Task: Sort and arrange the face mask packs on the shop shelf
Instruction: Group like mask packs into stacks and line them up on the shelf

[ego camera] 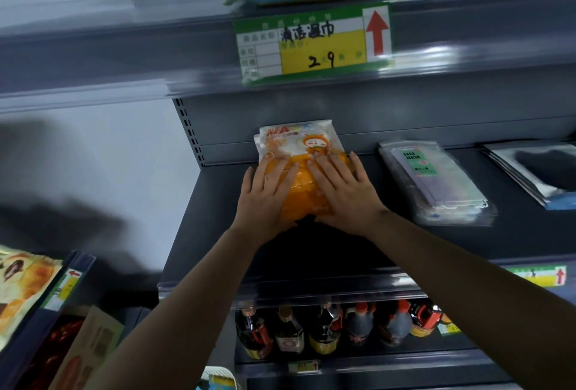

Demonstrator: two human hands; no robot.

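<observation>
Both hands — left hand [265, 196] and right hand [346, 193] — press flat, fingers spread, on the orange-and-white plastic mask pack [300, 153], squaring it on the dark grey metal shelf [218, 202]; next, probably the clear packs [436, 184] to the right.

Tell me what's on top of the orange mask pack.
Both hands, left hand and right hand, lie flat on the orange mask pack; its lower half is covered, and what's beneath it stays hidden.
</observation>
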